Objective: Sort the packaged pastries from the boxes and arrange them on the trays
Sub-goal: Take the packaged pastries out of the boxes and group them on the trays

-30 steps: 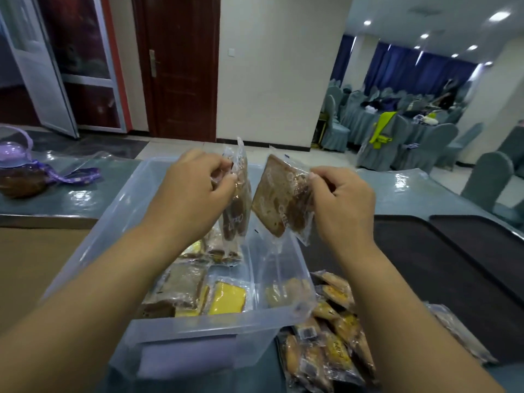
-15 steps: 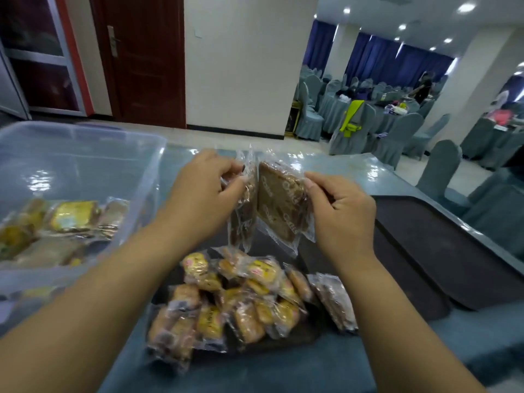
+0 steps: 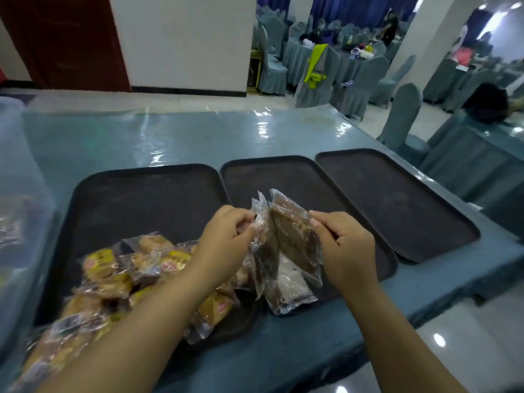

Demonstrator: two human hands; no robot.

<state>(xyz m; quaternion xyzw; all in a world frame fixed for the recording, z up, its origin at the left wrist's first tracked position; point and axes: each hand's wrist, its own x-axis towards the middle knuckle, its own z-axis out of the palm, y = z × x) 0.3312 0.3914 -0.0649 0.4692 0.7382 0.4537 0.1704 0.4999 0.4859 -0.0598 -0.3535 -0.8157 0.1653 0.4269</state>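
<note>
Three dark trays lie side by side on the bench (image 3: 170, 137): left tray (image 3: 136, 199), middle tray (image 3: 283, 177), right tray (image 3: 397, 199). A heap of yellow-labelled pastries (image 3: 113, 273) in clear wrappers covers the left tray's near end. Two brown wrapped pastries stand on edge, close together: the thin packet (image 3: 265, 245) pinched by the left hand (image 3: 226, 239), the broad packet (image 3: 295, 239) by the right hand (image 3: 346, 248). Beneath them a pale packet (image 3: 289, 287) lies overhanging the middle tray's near rim. A clear plastic box (image 3: 17, 194) shows blurred at far left.

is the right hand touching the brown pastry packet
Touching. The head view shows the right hand pinching the right edge of the brown pastry packet between thumb and fingers.
</note>
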